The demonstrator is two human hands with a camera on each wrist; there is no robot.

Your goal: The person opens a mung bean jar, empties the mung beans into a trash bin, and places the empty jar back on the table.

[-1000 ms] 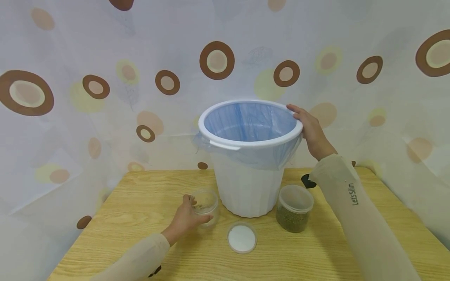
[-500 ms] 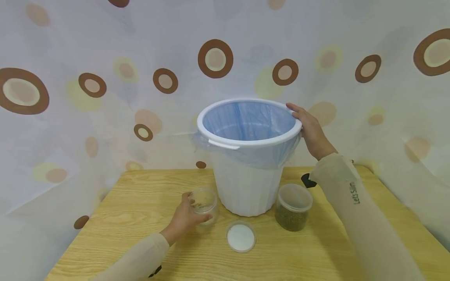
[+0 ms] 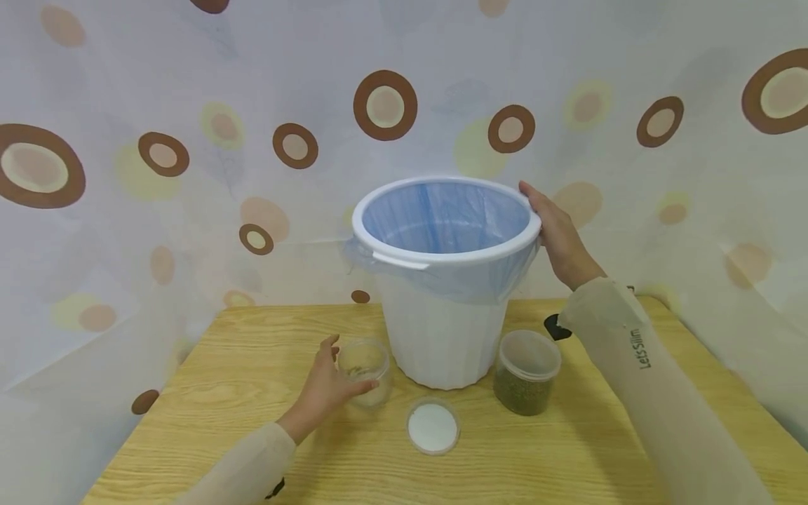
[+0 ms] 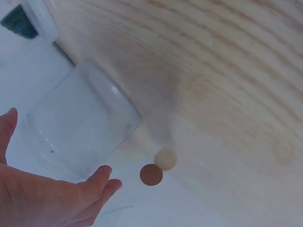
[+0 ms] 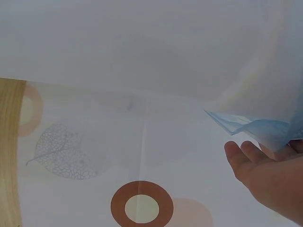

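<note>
Clear jar [image 3: 372, 363], see-through, bits inside, on surface [image 3: 505, 463] at white bin's [image 3: 445, 319] 8 o'clock. Left hand [image 3: 325, 386]: fingers spread beside it. Right hand [image 3: 560, 235]: fingers loosely straight, bin rim, 3 o'clock. Sleeve [image 3: 631, 365] print roughly "Let's Slim".

The left hand [image 4: 52, 196] spreads wide down at lower left, clear jar [image 4: 87, 113] between thumb and fingers, wood-grain table [image 4: 232, 71] filling upper right, brown dot [image 4: 151, 175] meeting a beige one [image 4: 165, 160]!

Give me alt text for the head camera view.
A bag-lined white bin stands on a wooden table, a person's right grip at its rim. Their open left grip is partly around a clear jar; another jar stands at right.
</note>
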